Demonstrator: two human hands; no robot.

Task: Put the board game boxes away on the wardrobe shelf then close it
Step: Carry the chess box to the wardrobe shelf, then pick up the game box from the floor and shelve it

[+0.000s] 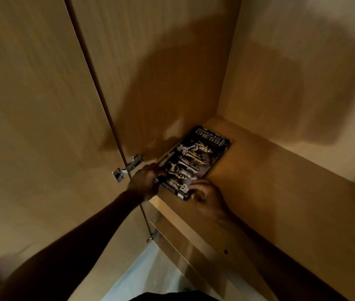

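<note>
Arms were extended to the chess box (194, 161); left hand (145, 182) gripped its near-left edge, right hand (208, 197) pinched its near-right corner. It lay flat on the wardrobe shelf (259, 181).

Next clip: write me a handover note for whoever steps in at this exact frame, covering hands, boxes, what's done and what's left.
Left hand: grips the near left edge of the dark rectangular cardboard chess box.
Right hand: fingers curled on the box's near right corner.
Box: lies flat on the light wooden wardrobe shelf, by the left side wall, near the front.
Done: this box is on the shelf; no other box is in view.
Left: let go, fetch any remaining boxes, then shut the wooden wardrobe door, open at the left.
</note>
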